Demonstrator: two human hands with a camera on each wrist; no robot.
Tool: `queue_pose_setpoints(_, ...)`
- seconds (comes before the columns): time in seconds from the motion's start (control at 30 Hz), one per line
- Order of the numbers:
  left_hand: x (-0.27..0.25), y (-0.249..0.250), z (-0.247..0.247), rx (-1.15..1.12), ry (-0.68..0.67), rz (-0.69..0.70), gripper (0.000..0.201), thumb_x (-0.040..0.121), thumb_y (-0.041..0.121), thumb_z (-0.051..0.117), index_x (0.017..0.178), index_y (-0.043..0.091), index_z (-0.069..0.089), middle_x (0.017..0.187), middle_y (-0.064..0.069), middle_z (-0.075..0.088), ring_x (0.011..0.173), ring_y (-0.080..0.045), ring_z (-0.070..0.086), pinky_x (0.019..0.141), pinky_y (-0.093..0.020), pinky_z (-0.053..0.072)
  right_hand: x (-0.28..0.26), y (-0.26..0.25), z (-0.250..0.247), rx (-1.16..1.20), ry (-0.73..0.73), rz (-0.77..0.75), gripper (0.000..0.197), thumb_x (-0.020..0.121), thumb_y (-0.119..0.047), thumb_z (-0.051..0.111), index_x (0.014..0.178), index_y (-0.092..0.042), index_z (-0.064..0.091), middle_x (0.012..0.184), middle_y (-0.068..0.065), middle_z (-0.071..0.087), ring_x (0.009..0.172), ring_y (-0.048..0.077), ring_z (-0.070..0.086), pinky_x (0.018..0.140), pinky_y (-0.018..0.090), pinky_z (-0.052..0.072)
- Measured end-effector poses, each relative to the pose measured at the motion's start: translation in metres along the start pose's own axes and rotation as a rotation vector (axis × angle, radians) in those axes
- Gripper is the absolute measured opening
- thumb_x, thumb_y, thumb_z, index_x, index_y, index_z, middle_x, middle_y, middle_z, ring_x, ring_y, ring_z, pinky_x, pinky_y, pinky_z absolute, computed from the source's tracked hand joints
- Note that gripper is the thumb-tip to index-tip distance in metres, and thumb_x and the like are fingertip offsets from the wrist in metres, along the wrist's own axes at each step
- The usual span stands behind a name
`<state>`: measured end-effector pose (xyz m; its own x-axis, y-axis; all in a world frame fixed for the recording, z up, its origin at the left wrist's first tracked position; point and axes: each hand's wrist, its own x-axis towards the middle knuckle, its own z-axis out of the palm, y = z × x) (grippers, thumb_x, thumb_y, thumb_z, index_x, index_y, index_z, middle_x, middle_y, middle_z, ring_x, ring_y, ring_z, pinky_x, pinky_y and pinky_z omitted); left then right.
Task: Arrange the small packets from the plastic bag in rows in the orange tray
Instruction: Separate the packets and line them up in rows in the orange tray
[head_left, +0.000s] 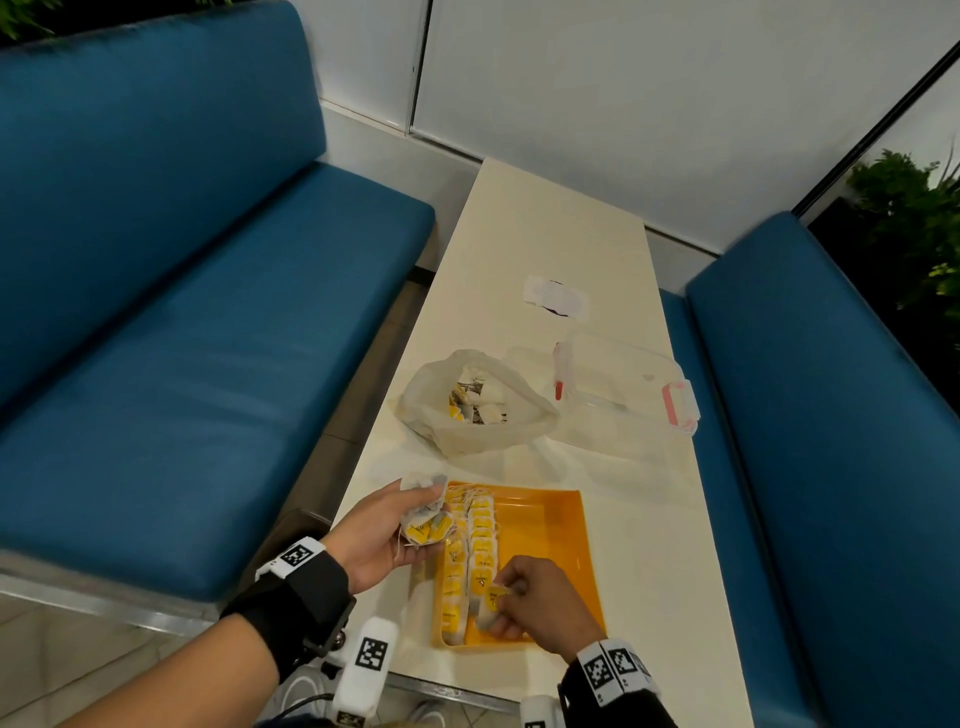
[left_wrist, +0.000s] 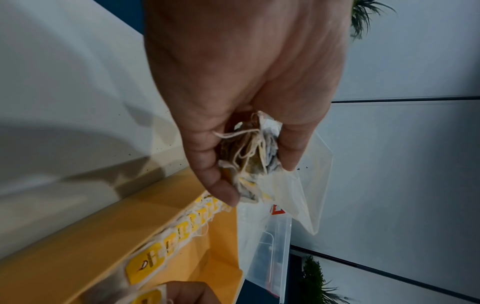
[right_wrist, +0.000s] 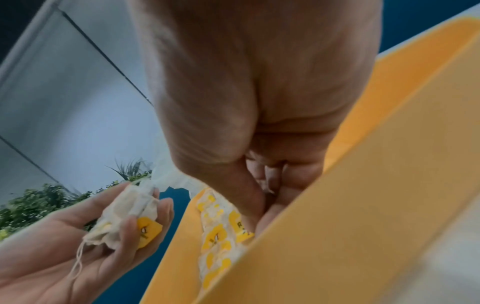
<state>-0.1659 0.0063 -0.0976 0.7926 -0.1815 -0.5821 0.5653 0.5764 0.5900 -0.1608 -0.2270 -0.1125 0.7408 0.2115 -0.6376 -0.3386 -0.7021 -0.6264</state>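
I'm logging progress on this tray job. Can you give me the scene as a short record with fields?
left hand: holds a bunch of packets beside the tray's left edge
right hand: pinches one packet at the near end of the second row
tray: two rows of packets along its left side, right part bare
bag: open, beyond the tray, more packets inside
clear box: right of the bag
table: bears all of these

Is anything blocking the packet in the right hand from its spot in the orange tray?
Nothing visible. The right hand pinches a packet low at the near end of the second row in the orange tray.
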Motion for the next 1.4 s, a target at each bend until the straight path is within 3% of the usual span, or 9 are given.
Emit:
queue_pose_setpoints(0.13,0.002,-0.001,0.003,0.002,-0.015,0.006,0.026,0.095,0.023,0.069,0.118,0.012,0.064,0.111,-0.015,0.074,0.095,-0.027,0.072,0.079,-0.040,0.061,0.008,0.006,0.007,0.058,-0.007,0.024,0.012,0.089,0.004,0.059,0.096,-0.007,0.059,0.062,0.012,0.070,0.053,0.020,0.067,0.051,0.025,0.051)
queue_pose_setpoints(0.33,0.003,-0.001,0.007,0.009,-0.036,0.024,0.027,0.095,0.024,0.068,0.119,0.013,0.066,0.111,-0.014,0.074,0.098,-0.026,0.071,0.082,-0.041,0.060,0.016,0.012,0.012,0.166,0.036,0.030,0.012,0.088,0.004,0.063,0.089,-0.006,0.056,0.061,0.011,0.066,0.060,0.031,0.066,0.047,0.029,0.048)
queue_pose_setpoints(0.5,0.004,-0.003,0.008,0.029,-0.062,0.031,0.031,0.091,0.025,0.071,0.119,0.014,0.067,0.112,-0.014,0.073,0.103,-0.026,0.069,0.089,-0.046,0.057,0.016,0.004,0.010,0.176,0.074,0.048,0.017,0.083,0.006,0.071,0.087,-0.004,0.057,0.066,0.010,0.058,0.045,0.018,0.065,0.041,0.021,0.043)
queue_pose_setpoints(0.63,0.005,-0.004,0.009,0.045,-0.062,0.022,0.031,0.092,0.024,0.070,0.121,0.013,0.067,0.113,-0.013,0.074,0.102,-0.026,0.070,0.088,-0.046,0.058,0.014,0.001,0.010,0.205,0.071,0.072,0.019,0.084,0.006,0.070,0.085,-0.004,0.054,0.062,0.006,0.056,0.041,0.015,0.063,0.036,0.019,0.038)
queue_pose_setpoints(0.8,0.005,-0.006,0.009,0.062,-0.066,0.009,0.027,0.094,0.023,0.068,0.120,0.016,0.069,0.111,-0.012,0.074,0.100,-0.024,0.070,0.085,-0.044,0.059,0.020,0.006,0.008,0.101,0.084,0.075,0.019,0.081,-0.004,0.075,0.080,-0.010,0.057,0.059,0.001,0.060,0.042,0.012,0.061,0.043,0.022,0.041)
queue_pose_setpoints(0.97,0.007,-0.007,0.009,0.074,-0.066,0.001,0.031,0.092,0.024,0.069,0.122,0.015,0.068,0.111,-0.012,0.074,0.101,-0.025,0.069,0.084,-0.043,0.059,0.021,0.008,0.006,0.035,0.011,0.136,0.022,0.080,0.007,0.068,0.084,-0.010,0.055,0.066,0.011,0.064,0.049,0.021,0.063,0.041,0.024,0.042)
queue_pose_setpoints(1.07,0.008,-0.008,0.009,0.075,-0.065,-0.005,0.029,0.095,0.022,0.068,0.123,0.015,0.068,0.111,-0.011,0.074,0.100,-0.024,0.071,0.084,-0.042,0.060,0.022,0.008,0.004,0.012,0.021,0.145,0.023,0.080,0.009,0.064,0.081,-0.012,0.055,0.074,0.014,0.064,0.049,0.020,0.062,0.040,0.022,0.042)
queue_pose_setpoints(1.2,0.009,-0.010,0.009,0.085,-0.064,-0.009,0.029,0.095,0.021,0.067,0.124,0.015,0.067,0.113,-0.012,0.074,0.102,-0.025,0.070,0.085,-0.044,0.060,0.023,0.009,0.005,0.008,0.013,0.123,0.021,0.082,0.006,0.063,0.080,-0.012,0.053,0.059,0.006,0.062,0.047,0.018,0.064,0.040,0.020,0.042)
queue_pose_setpoints(1.4,0.009,-0.011,0.009,0.085,-0.066,-0.006,0.032,0.091,0.023,0.070,0.121,0.013,0.068,0.109,-0.011,0.072,0.101,-0.025,0.068,0.088,-0.046,0.057,0.026,0.010,0.010,0.018,0.010,0.132,0.017,0.084,0.000,0.061,0.086,-0.013,0.051,0.059,0.009,0.066,0.055,0.026,0.069,0.044,0.026,0.048)
